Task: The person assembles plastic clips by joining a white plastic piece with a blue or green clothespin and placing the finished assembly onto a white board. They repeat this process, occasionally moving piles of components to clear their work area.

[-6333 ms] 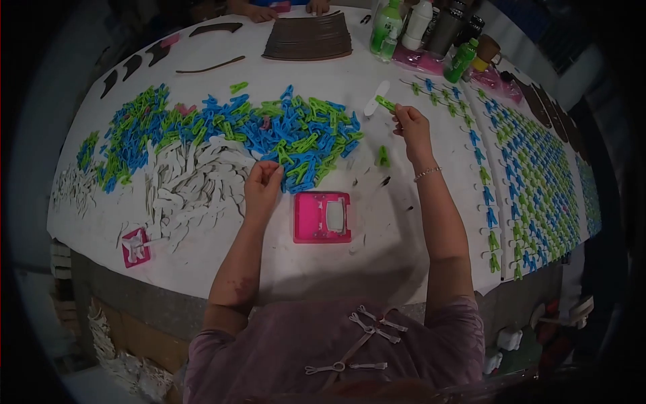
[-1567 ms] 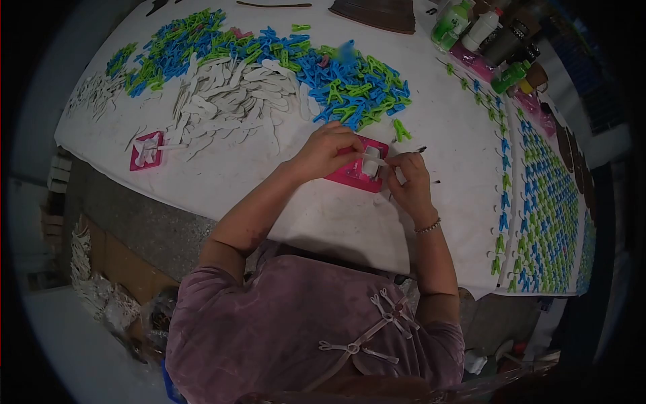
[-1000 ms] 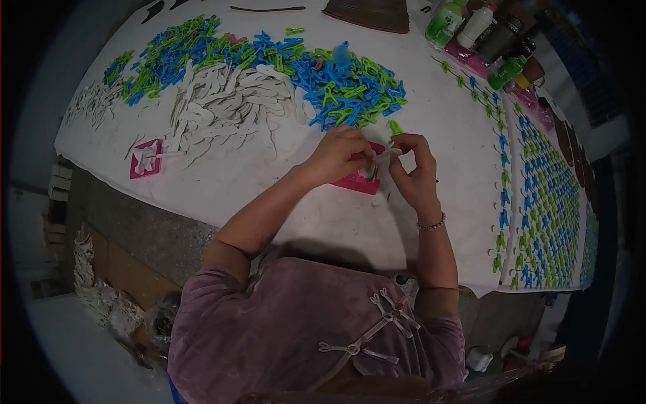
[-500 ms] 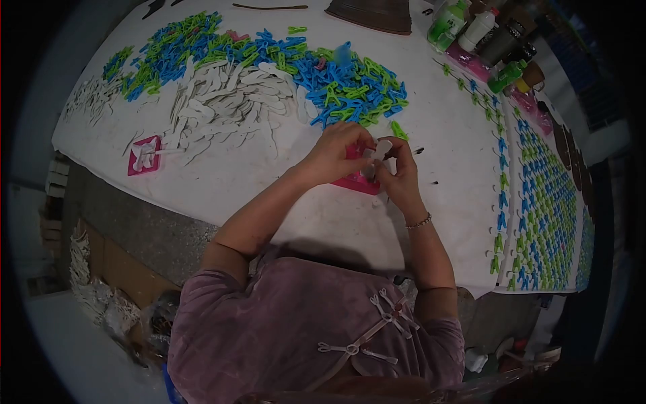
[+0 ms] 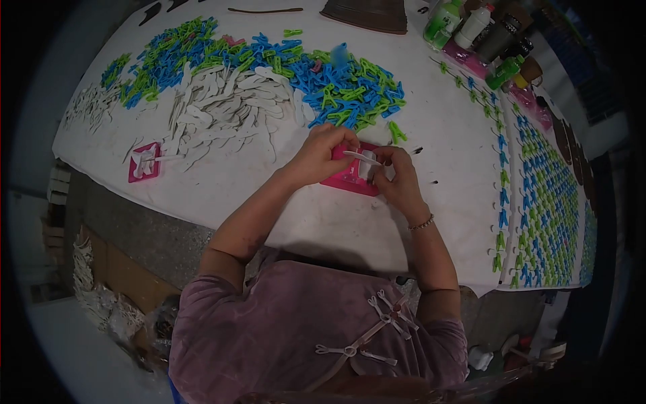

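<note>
Lying across a pink jig [image 5: 350, 176] on the white table [image 5: 336, 229], a white strip [image 5: 362, 157] is pinched at each end: left hand [image 5: 316, 153] and right hand [image 5: 397, 178] both closed on it, apparently. Beyond lie a blue and green clip pile [image 5: 336, 84] and loose white pieces [image 5: 222, 114].

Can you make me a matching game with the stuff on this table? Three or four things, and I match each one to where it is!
Things:
1. pink tray
2. white pieces pile
3. bottles
4. small pink tray

Places:
A. far right corner of the table
B. near the left edge, alone
C. under both hands
D. just in front of the blue and green clips

Pairs: 1-C, 2-D, 3-A, 4-B
</note>
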The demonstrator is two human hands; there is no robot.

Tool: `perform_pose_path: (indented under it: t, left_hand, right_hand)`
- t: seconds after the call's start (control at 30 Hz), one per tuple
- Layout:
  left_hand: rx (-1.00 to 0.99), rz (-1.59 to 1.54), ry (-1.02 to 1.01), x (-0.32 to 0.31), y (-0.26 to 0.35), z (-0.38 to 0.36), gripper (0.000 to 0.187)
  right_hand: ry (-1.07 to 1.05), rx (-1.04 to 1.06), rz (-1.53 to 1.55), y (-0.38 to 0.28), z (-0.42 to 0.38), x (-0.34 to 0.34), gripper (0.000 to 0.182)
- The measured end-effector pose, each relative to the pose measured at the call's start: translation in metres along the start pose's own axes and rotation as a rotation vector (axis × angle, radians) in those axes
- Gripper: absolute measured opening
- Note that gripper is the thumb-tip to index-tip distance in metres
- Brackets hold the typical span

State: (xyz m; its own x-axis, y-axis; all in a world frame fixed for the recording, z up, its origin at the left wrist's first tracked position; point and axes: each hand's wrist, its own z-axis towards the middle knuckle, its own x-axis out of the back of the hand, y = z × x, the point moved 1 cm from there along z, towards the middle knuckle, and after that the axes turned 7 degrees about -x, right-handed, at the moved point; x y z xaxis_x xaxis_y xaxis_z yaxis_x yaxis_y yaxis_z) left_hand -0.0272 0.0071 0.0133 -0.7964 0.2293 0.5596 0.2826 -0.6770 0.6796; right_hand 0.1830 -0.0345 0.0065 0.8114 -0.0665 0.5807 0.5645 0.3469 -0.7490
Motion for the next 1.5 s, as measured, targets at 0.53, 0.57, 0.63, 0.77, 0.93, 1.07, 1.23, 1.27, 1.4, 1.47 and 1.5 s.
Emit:
perform_pose_path:
  t: [0.53,0.57,0.63,0.77,0.93,1.07,1.23,1.27,1.4,1.47,1.5]
  left_hand:
    - [0.035,-0.081,-0.053,-0.023,0.001,0.008,0.025]
    - [0.042,-0.086,-0.059,-0.025,0.002,0.009,0.025]
    - [0.022,-0.067,-0.069,-0.028,0.004,0.012,0.025]
    - [0.043,-0.047,-0.105,-0.031,0.015,0.021,0.025]
    - [-0.016,-0.21,-0.027,-0.041,0.015,0.029,0.023]
    - [0.085,-0.263,0.007,-0.039,0.009,0.027,0.029]
    - [0.152,-0.497,0.124,-0.018,-0.007,0.016,0.036]
    - [0.201,-0.505,0.131,-0.015,-0.007,0.014,0.038]
    - [0.267,-0.589,0.108,-0.007,-0.006,0.01,0.038]
    - [0.33,-0.662,0.104,-0.008,-0.007,0.008,0.038]
    - [0.333,-0.662,0.105,-0.008,-0.007,0.009,0.038]
  right_hand:
    - [0.03,0.037,-0.136,-0.006,-0.005,0.02,0.027]
    - [0.031,0.039,-0.137,-0.007,-0.005,0.023,0.027]
    - [0.074,0.03,-0.179,-0.008,-0.005,0.029,0.032]
    - [0.095,0.067,-0.196,-0.024,-0.002,0.039,0.037]
    - [0.033,0.11,-0.222,-0.037,0.005,0.048,0.043]
    - [0.024,0.015,0.068,-0.025,0.013,0.053,0.042]
    - [0.206,-0.177,-0.472,0.049,0.023,0.035,0.042]
    - [0.222,-0.177,-0.478,0.057,0.024,0.032,0.042]
    - [0.221,-0.213,-0.569,0.061,0.026,0.02,0.036]
    - [0.232,-0.225,-0.558,0.068,0.024,0.02,0.034]
    - [0.284,-0.183,-0.538,0.072,0.023,0.021,0.034]
